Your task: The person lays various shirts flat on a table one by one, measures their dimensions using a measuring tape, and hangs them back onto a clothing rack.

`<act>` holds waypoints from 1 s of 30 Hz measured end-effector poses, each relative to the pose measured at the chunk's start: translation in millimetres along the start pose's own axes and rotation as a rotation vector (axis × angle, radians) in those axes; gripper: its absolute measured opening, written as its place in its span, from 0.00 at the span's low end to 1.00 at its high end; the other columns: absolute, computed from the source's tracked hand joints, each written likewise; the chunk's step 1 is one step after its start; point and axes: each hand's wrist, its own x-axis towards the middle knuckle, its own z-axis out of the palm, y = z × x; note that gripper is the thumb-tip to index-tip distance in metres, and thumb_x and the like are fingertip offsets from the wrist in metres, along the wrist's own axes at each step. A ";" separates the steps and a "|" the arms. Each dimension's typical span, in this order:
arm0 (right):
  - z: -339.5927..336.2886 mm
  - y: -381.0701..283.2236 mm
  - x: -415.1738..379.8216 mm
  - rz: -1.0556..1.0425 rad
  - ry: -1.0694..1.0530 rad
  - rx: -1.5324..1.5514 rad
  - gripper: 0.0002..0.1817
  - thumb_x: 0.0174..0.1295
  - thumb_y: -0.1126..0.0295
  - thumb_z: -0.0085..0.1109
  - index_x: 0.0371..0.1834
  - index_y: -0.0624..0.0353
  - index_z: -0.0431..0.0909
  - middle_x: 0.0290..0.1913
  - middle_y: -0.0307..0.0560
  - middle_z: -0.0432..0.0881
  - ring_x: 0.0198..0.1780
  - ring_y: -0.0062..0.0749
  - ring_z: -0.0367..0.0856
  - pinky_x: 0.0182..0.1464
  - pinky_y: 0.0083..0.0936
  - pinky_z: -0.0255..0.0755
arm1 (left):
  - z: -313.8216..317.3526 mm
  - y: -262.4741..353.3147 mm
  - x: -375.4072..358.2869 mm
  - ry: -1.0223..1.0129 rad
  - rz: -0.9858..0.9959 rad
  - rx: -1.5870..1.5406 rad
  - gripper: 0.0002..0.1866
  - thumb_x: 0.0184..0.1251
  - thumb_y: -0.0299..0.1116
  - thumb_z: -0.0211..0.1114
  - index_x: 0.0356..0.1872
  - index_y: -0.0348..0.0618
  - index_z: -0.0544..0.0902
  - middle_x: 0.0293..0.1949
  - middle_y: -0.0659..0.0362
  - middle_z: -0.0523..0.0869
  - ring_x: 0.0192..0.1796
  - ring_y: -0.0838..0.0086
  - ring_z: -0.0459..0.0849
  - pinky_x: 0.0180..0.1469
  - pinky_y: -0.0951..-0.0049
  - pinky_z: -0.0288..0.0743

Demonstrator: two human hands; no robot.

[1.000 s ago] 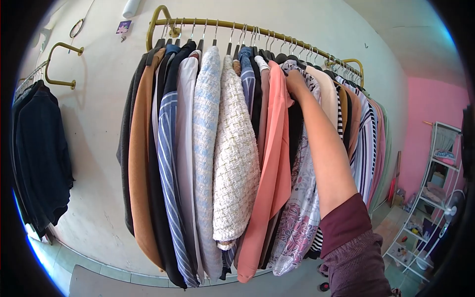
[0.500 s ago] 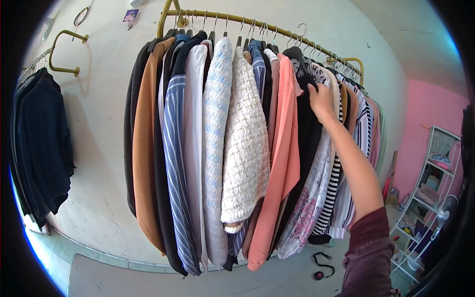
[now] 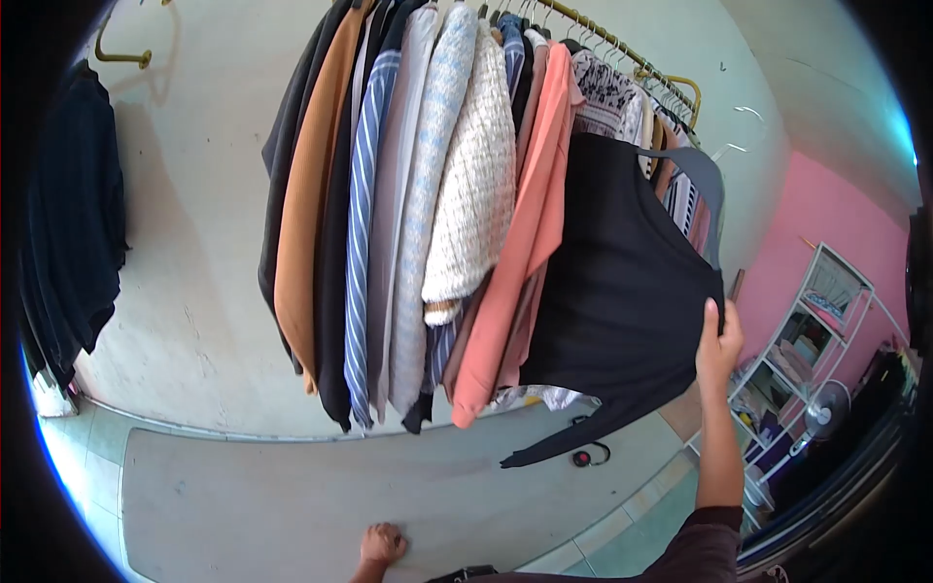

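My right hand [image 3: 719, 345] pinches the shoulder edge of a black long-sleeved top [image 3: 622, 272], near the lower end of its grey hanger [image 3: 702, 185]. The top hangs tilted in front of the rack, spread wide, one sleeve trailing down to the left. A salmon-pink garment [image 3: 530, 233] hangs just left of it. Low in the view, my left hand [image 3: 384, 542] is curled into a loose fist, away from the clothes, with nothing visible in it.
A gold wall rail [image 3: 607, 39] carries several garments, among them a cream knit [image 3: 476, 185] and a brown jacket [image 3: 316, 214]. Dark clothes [image 3: 78, 214] hang at far left. A white shelf [image 3: 792, 340] and a fan [image 3: 828, 408] stand right. A black strap [image 3: 588, 455] lies below.
The black top has come out of the row on its hanger, towards me and to the right, in my right hand. My left hand has come into view. The camera has tilted downward.
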 end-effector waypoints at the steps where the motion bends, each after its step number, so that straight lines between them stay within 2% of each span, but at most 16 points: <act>1: -18.3 -0.6 -10.4 0.019 0.015 -0.032 0.14 0.62 0.66 0.50 0.37 0.69 0.73 0.31 0.45 0.78 0.35 0.22 0.73 0.41 0.20 0.66 | -7.3 7.0 2.3 -0.037 -0.024 -0.007 0.08 0.42 0.39 0.58 0.16 0.46 0.76 0.24 0.54 0.78 0.35 0.61 0.76 0.42 0.63 0.68; 2: -36.0 -0.5 -20.7 0.041 0.029 -0.065 0.14 0.62 0.66 0.50 0.37 0.69 0.73 0.31 0.45 0.78 0.35 0.22 0.73 0.41 0.21 0.66 | -13.0 11.9 3.8 -0.075 -0.048 -0.011 0.07 0.40 0.38 0.57 0.16 0.46 0.76 0.24 0.53 0.77 0.37 0.61 0.77 0.45 0.63 0.68; 4: -72.8 7.2 -38.9 0.049 0.106 -0.156 0.14 0.62 0.66 0.49 0.37 0.68 0.73 0.33 0.46 0.78 0.36 0.23 0.73 0.42 0.21 0.66 | -7.3 7.0 4.7 -0.091 0.002 0.019 0.09 0.44 0.40 0.58 0.19 0.47 0.76 0.27 0.55 0.78 0.35 0.60 0.76 0.40 0.62 0.68; 6: -113.2 -4.6 -53.5 0.134 0.100 -0.193 0.16 0.63 0.65 0.49 0.43 0.69 0.73 0.37 0.50 0.78 0.39 0.28 0.74 0.46 0.22 0.65 | -7.2 8.8 7.0 -0.071 0.007 0.006 0.08 0.45 0.39 0.58 0.20 0.47 0.76 0.28 0.54 0.77 0.35 0.59 0.76 0.40 0.62 0.68; 10: -193.8 3.5 -79.4 -0.103 0.280 -0.641 0.17 0.63 0.65 0.49 0.45 0.72 0.71 0.39 0.53 0.78 0.40 0.30 0.73 0.47 0.22 0.64 | -14.5 14.0 8.9 -0.126 -0.008 -0.002 0.08 0.45 0.38 0.56 0.21 0.45 0.75 0.28 0.54 0.77 0.36 0.60 0.76 0.41 0.61 0.68; 12: -227.0 -17.6 -89.0 0.001 0.243 -0.713 0.17 0.64 0.65 0.47 0.44 0.71 0.71 0.38 0.55 0.78 0.38 0.38 0.75 0.44 0.25 0.67 | -15.8 15.0 6.6 -0.128 -0.005 -0.018 0.08 0.45 0.38 0.56 0.21 0.45 0.75 0.28 0.55 0.77 0.37 0.60 0.76 0.41 0.62 0.68; 16: -318.2 -31.7 -108.1 -0.065 0.287 -1.027 0.15 0.65 0.65 0.45 0.44 0.67 0.72 0.37 0.58 0.77 0.36 0.44 0.76 0.40 0.29 0.69 | -19.6 13.3 0.3 -0.101 0.004 -0.029 0.08 0.46 0.37 0.56 0.21 0.45 0.75 0.28 0.55 0.77 0.37 0.61 0.76 0.42 0.62 0.67; 18: -378.6 -23.4 -121.1 -0.112 0.410 -1.208 0.14 0.65 0.66 0.44 0.44 0.66 0.72 0.39 0.60 0.77 0.38 0.47 0.77 0.40 0.33 0.68 | -18.8 8.9 -1.9 -0.118 0.003 -0.020 0.07 0.46 0.36 0.56 0.21 0.45 0.75 0.28 0.55 0.77 0.37 0.61 0.76 0.41 0.62 0.67; 20: -432.0 -33.1 -134.6 0.034 0.439 -1.372 0.17 0.66 0.63 0.42 0.45 0.66 0.71 0.43 0.61 0.76 0.45 0.50 0.75 0.44 0.34 0.68 | -20.3 5.4 -4.9 -0.118 0.026 -0.020 0.06 0.47 0.36 0.57 0.21 0.46 0.75 0.27 0.56 0.77 0.36 0.61 0.76 0.40 0.62 0.66; 23: -507.6 -21.2 -169.2 -0.208 0.360 -1.466 0.18 0.67 0.63 0.38 0.47 0.70 0.69 0.42 0.62 0.75 0.45 0.52 0.74 0.44 0.35 0.68 | -29.8 11.4 -11.0 -0.102 0.016 -0.042 0.06 0.47 0.35 0.58 0.22 0.46 0.75 0.29 0.56 0.76 0.37 0.61 0.75 0.39 0.63 0.66; 25: -518.5 -13.8 -200.9 -0.146 0.368 -1.417 0.18 0.68 0.64 0.36 0.47 0.69 0.68 0.42 0.63 0.75 0.45 0.52 0.73 0.45 0.35 0.67 | -27.3 16.4 -14.3 -0.099 -0.007 -0.029 0.06 0.47 0.36 0.58 0.23 0.46 0.75 0.30 0.56 0.77 0.38 0.62 0.74 0.39 0.64 0.66; 26: -516.5 -8.4 -214.2 -0.087 0.388 -1.367 0.18 0.68 0.64 0.35 0.48 0.69 0.68 0.42 0.63 0.75 0.45 0.53 0.73 0.45 0.35 0.67 | -24.2 23.5 -15.8 -0.028 -0.089 -0.009 0.07 0.49 0.37 0.59 0.24 0.46 0.75 0.31 0.56 0.77 0.39 0.62 0.74 0.40 0.63 0.66; 27: -509.0 -2.5 -225.6 -0.132 0.368 -1.375 0.19 0.68 0.64 0.34 0.48 0.69 0.67 0.42 0.63 0.74 0.45 0.53 0.73 0.46 0.35 0.67 | -20.1 30.0 -17.3 0.042 -0.169 0.013 0.08 0.51 0.38 0.60 0.25 0.45 0.76 0.33 0.57 0.77 0.39 0.62 0.74 0.41 0.63 0.66; 28: -499.3 3.0 -238.7 -0.176 0.348 -1.382 0.19 0.68 0.63 0.33 0.49 0.69 0.67 0.42 0.63 0.74 0.44 0.54 0.73 0.47 0.35 0.66 | -10.5 34.8 -18.1 0.004 -0.158 -0.220 0.10 0.53 0.40 0.59 0.29 0.45 0.76 0.34 0.56 0.77 0.41 0.62 0.74 0.44 0.62 0.66; 29: -485.5 8.0 -250.4 -0.168 0.277 -1.259 0.21 0.68 0.60 0.32 0.49 0.69 0.67 0.43 0.63 0.73 0.44 0.54 0.73 0.47 0.33 0.66 | -0.5 41.0 -18.4 -0.033 -0.148 -0.453 0.13 0.55 0.42 0.59 0.33 0.44 0.76 0.36 0.56 0.78 0.42 0.62 0.74 0.46 0.61 0.66; 30: -455.4 1.1 -255.0 -0.100 0.167 -1.117 0.26 0.68 0.55 0.27 0.45 0.70 0.67 0.39 0.57 0.72 0.40 0.46 0.72 0.46 0.29 0.66 | -13.4 65.0 -19.0 -0.195 -0.083 -0.628 0.16 0.57 0.45 0.57 0.38 0.43 0.75 0.38 0.54 0.77 0.45 0.62 0.73 0.49 0.61 0.65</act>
